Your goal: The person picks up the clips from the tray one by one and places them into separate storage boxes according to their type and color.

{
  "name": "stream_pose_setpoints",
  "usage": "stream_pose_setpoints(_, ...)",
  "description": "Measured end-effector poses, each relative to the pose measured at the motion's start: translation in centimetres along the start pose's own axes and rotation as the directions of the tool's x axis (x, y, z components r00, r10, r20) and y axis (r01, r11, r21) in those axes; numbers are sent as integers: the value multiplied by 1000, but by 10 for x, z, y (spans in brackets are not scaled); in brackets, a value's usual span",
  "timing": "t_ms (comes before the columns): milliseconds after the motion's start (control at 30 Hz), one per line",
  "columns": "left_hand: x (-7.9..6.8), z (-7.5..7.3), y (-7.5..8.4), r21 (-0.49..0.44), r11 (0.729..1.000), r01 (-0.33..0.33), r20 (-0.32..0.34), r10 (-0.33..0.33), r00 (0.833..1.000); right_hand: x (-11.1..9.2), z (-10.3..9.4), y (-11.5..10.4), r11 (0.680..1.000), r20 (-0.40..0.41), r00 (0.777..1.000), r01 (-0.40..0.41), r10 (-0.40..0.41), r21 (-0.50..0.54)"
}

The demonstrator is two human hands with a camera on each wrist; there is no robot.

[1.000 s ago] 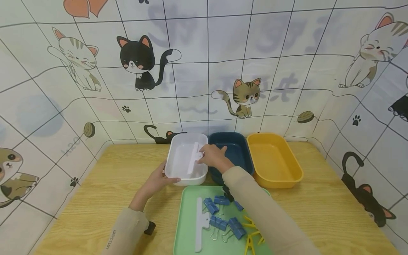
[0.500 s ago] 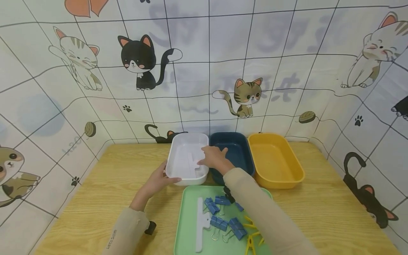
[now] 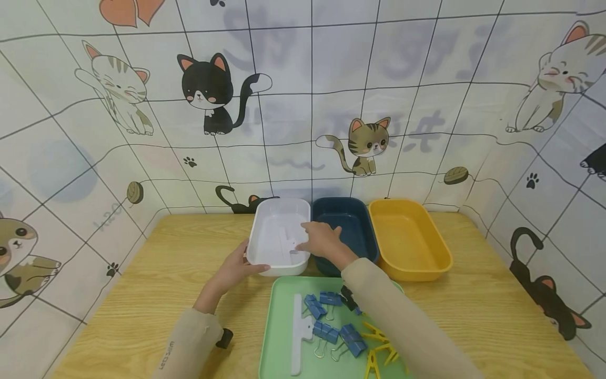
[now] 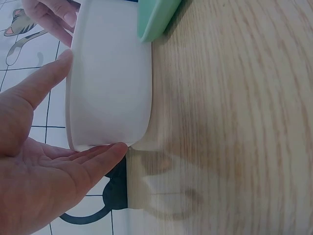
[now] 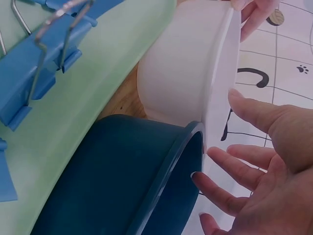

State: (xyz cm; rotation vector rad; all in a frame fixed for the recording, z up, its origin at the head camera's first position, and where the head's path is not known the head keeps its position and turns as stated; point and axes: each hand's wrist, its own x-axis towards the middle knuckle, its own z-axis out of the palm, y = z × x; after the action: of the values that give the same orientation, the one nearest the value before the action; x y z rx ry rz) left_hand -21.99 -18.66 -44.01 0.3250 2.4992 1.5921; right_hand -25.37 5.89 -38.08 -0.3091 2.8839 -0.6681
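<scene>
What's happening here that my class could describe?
A person's left hand holds a white bin, with a white clip inside. The open, empty right hand hovers over the bin's right side. A green tray bears another white clip, blue binder clips and yellow clips. A dark blue bin and a yellow bin stand to the right.

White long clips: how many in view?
2: one white clip in the white bin, another white clip on the green tray, left of the blue binder clips. More may be hidden behind the right sleeve.
</scene>
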Motion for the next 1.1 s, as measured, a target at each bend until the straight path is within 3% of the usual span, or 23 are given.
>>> stream_pose_setpoints(500,3,0,-2,10,1000,11,-6,-11,1000,-30,-4,10,998,-65,997,47,-44,41)
stream_pose_setpoints(833,3,-1,0,19,1000,19,-1,-19,1000,-61,2,14,975,-135,980,169,-150,146)
stream_pose_setpoints(1100,3,0,-2,8,999,34,-2,-34,999,-84,12,14,967,-140,979,171,-145,189)
